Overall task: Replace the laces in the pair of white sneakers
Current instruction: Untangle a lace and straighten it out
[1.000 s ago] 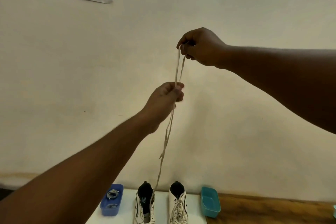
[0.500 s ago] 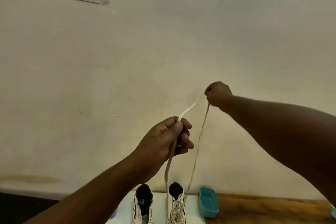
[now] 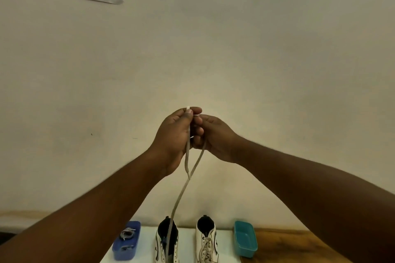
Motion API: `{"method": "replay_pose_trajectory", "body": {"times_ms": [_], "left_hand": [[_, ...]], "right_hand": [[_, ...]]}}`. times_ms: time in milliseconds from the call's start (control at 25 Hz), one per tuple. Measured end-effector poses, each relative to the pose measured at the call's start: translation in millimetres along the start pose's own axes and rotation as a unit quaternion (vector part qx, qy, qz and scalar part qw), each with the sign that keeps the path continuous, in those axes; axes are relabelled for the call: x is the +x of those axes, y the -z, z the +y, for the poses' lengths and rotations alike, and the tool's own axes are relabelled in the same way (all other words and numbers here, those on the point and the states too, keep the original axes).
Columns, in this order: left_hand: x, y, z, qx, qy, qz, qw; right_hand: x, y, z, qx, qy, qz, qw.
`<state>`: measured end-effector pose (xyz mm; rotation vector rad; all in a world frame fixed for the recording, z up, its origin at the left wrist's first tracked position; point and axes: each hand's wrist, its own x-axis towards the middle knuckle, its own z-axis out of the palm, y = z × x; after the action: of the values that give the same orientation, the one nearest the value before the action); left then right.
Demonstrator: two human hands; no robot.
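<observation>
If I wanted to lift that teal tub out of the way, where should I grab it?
Probably the teal tub's long rim, pinched from above: it sits open side up at the right of the laced sneaker, with bare wooden table on its other side leaving room for fingers.

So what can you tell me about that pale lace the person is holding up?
The pale, flat fabric shoelace is doubled over. The left hand pinches one end, its tip poking above the fingers, and the right hand holds the other strand. The two strands cross just below the hands, then hang slack towards the unlaced left white sneaker. Whether it touches that shoe is unclear.
</observation>
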<state>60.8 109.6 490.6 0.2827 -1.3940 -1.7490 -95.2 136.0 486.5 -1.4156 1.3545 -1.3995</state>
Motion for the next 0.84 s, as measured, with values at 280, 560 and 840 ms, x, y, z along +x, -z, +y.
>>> {"method": "replay_pose_trajectory", "body": {"times_ms": [280, 560, 840], "left_hand": [[-15.6, 0.5, -7.2, 0.022, -0.023, -0.073, 0.997], [8.7, 10.2, -6.8, 0.060, -0.094, -0.034, 0.993], [22.3, 30.1, -20.8, 0.138, -0.174, 0.021, 0.975]], "right_hand": [[17.7, 24.7, 15.6, -0.129, 0.015, 0.240, 0.962], [-10.6, -7.3, 9.7, -0.076, 0.007, 0.064, 0.995], [-18.4, -25.5, 26.2, -0.203, 0.046, 0.061, 0.976]]}}
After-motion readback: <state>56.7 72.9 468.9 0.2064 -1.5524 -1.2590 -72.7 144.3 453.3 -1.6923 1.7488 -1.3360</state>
